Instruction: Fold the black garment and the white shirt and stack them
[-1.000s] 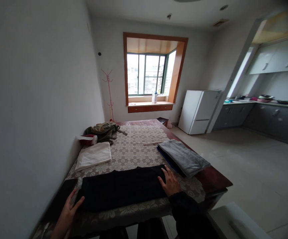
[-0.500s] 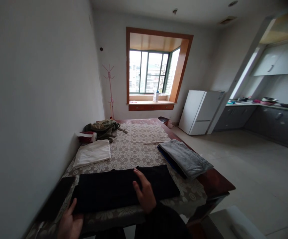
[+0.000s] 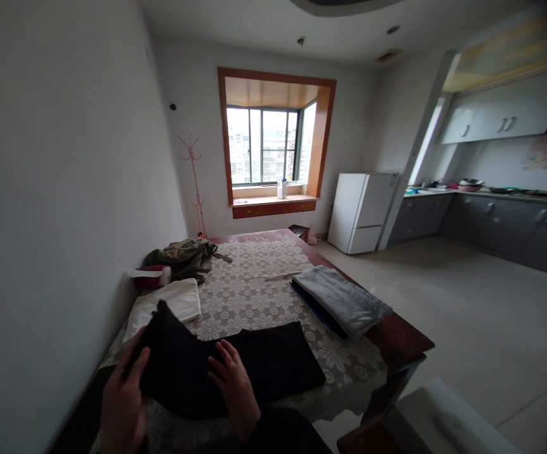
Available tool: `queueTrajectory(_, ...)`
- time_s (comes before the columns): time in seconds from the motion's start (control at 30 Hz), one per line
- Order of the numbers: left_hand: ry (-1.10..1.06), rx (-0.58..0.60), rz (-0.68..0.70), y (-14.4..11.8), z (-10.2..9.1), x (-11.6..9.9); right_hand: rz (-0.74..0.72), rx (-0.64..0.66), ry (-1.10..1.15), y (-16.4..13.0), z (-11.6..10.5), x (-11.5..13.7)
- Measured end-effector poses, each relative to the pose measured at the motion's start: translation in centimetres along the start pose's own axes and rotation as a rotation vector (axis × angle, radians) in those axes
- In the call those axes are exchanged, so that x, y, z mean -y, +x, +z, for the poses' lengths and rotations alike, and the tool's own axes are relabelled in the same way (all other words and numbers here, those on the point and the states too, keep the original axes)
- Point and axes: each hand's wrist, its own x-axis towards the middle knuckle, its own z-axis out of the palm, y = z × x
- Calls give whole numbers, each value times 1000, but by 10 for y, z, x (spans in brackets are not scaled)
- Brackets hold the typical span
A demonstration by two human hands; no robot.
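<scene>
A dark folded cloth (image 3: pixel 264 362) lies across the near end of a table covered with a floral lace tablecloth (image 3: pixel 258 290). My left hand (image 3: pixel 124 400) grips the cloth's left end and holds it raised off the table. My right hand (image 3: pixel 233 388) rests flat on the middle of the cloth, fingers spread. Beyond the raised end lies a folded white cloth (image 3: pixel 178 301). To the right, a folded grey towel (image 3: pixel 342 299) sits on something blue at the table's edge.
A crumpled olive garment (image 3: pixel 181 255) and a red-and-white item (image 3: pixel 150 275) sit at the far left by the wall. A white fridge (image 3: pixel 361 211), kitchen counter (image 3: pixel 491 217), window and pink coat stand (image 3: pixel 194 183) lie beyond. A pale seat (image 3: pixel 443 422) is at lower right.
My left hand has taken the cloth's left end and lifted it up and rightward. My right hand slid left along the cloth from its right end to its middle.
</scene>
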Motion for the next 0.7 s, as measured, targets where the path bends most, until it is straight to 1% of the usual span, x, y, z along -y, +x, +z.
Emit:
queueTrajectory(0.03, -69, -13, 24, -4, 18, -18, -37, 30, -4, -1, 0, 12)
queueTrajectory(0.1, -132, 141, 137, -20, 60, -51, -107, 93, -3, -2, -5, 41)
queueTrajectory(0.13, -152, 250, 212, -31, 80, -64, -129, 104, -8, -2, -11, 58)
queueTrajectory(0.2, -149, 498, 396, -55, 115, -78, -126, 66, -84, 0, -29, 90)
queueTrajectory(0.23, -128, 584, 491, -65, 127, -78, -123, 22, -158, 1, -41, 104)
queueTrajectory(0.27, -106, 642, 565, -74, 136, -75, -119, -7, -251, 2, -54, 115)
queueTrajectory(0.3, -87, 659, 615, -81, 141, -67, -124, -29, -352, 3, -68, 124)
queueTrajectory(0.33, -74, 640, 636, -86, 144, -56, -134, -39, -456, 3, -80, 131)
queueTrajectory(0.37, -62, 594, 625, -88, 144, -43, -146, -41, -561, 4, -92, 135)
queueTrajectory(0.43, -28, 474, 549, -86, 141, -14, -190, -66, -763, 6, -112, 142)
queueTrajectory(0.5, 38, 405, 461, -80, 135, 14, -251, -104, -953, 8, -127, 148)
queueTrajectory(0.6, 147, 411, 381, -71, 126, 44, -320, -91, -1177, 11, -141, 158)
queueTrajectory(0.7, 245, 440, 335, -69, 122, 58, -339, -91, -1286, 12, -152, 164)
